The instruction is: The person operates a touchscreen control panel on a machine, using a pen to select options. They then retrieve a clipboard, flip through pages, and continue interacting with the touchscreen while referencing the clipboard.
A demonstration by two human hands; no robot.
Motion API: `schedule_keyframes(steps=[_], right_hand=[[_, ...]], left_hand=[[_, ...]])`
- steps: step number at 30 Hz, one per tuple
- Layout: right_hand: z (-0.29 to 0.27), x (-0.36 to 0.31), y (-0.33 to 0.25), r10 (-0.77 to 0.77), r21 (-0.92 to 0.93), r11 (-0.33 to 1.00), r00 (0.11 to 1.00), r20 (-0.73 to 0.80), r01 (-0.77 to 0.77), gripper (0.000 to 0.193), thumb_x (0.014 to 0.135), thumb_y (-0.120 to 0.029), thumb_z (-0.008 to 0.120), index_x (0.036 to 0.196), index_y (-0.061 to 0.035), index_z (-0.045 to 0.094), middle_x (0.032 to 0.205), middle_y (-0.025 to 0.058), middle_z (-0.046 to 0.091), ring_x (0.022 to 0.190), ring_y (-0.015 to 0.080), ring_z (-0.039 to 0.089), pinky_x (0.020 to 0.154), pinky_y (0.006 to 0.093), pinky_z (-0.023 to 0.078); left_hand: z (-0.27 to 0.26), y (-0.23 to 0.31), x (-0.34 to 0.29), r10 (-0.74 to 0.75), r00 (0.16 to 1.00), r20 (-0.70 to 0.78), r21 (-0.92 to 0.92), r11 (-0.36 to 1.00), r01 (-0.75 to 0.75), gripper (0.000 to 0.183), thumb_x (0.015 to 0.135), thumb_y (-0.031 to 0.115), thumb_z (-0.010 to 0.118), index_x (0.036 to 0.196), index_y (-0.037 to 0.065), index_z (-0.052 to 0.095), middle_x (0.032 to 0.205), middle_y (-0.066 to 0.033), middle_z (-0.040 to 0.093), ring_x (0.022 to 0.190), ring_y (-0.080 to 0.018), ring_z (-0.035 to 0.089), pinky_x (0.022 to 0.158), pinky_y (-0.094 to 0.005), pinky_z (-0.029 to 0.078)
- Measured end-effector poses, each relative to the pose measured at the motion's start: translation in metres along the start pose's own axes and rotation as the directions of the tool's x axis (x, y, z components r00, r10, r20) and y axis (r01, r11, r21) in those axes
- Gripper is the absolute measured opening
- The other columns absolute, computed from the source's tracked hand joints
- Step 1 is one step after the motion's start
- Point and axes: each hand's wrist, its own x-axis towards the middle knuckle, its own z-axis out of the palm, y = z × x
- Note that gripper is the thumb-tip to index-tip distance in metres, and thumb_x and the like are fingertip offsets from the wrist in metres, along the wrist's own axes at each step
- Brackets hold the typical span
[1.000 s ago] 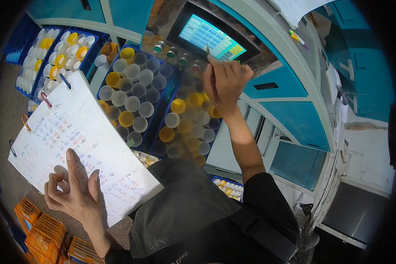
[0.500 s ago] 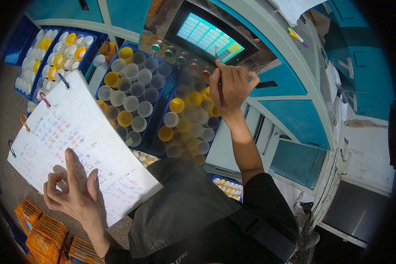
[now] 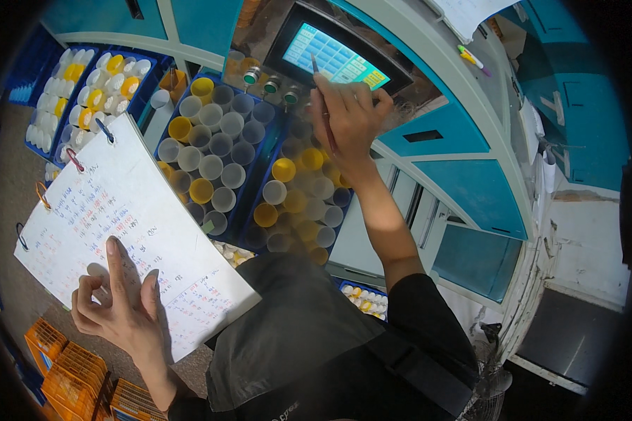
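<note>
The right hand (image 3: 354,126)'s fingers are closing round a slim, dark red pen (image 3: 329,133), thumb and forefinger pinching it, and its grey tip is pointing at the lit screen (image 3: 326,45) (whether it is touching the glass, I cannot tell). The left hand (image 3: 123,309)'s forefinger is stretching straight out onto the pad (image 3: 182,281), its thumb standing apart and its other fingers curling in; that hand is gripping nothing that shows. The pad is lying well to the lower left of the screen, its pages carrying blue, red and black handwriting, and coloured rings (image 3: 75,161) are running along its upper-left edge. Round buttons (image 3: 271,87) are sitting in a row just below the screen. Below them, white and yellow tubes (image 3: 211,165) are standing on end, showing open mouths, in blue crates (image 3: 265,151). Far left of the screen, paler cones (image 3: 112,84) are filling more blue crates, while orange baskets (image 3: 74,379) are standing on the floor (image 3: 60,316) at the far lower left. To the right of the screen, markers (image 3: 475,59) are lying on a grey ledge (image 3: 442,42), and teal panels (image 3: 470,193) are spreading to its lower right.
</note>
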Motion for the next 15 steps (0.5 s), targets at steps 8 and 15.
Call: schedule_keyframes(steps=[8,15], right_hand=[[-0.01,-0.01,0.006,0.047,-0.047,0.998,0.999,0.024,-0.046,0.019,0.089,-0.015,0.074,0.107,-0.0108,0.079,0.083,-0.0001,0.072,0.082,0.0163,0.059,0.089,0.0402,0.03],[-0.01,-0.003,0.004,0.037,-0.028,0.999,0.999,-0.016,-0.037,0.024,0.088,-0.016,0.075,0.111,-0.0127,0.074,0.081,-0.0018,0.07,0.084,0.0169,0.061,0.092,0.042,0.032]], left_hand=[[0.001,0.0,-0.002,-0.011,1.0,0.002,0.001,1.0,0.011,0.071,0.092,0.068,0.067,0.154,0.033,0.059,0.116,-0.0084,0.045,0.123,-0.0299,0.035,0.115,-0.0562,0.021],[0.001,0.0,-0.001,-0.008,1.0,0.0,0.006,1.0,0.008,0.071,0.092,0.068,0.066,0.154,0.033,0.059,0.116,-0.0087,0.046,0.123,-0.0304,0.035,0.115,-0.0564,0.021]])
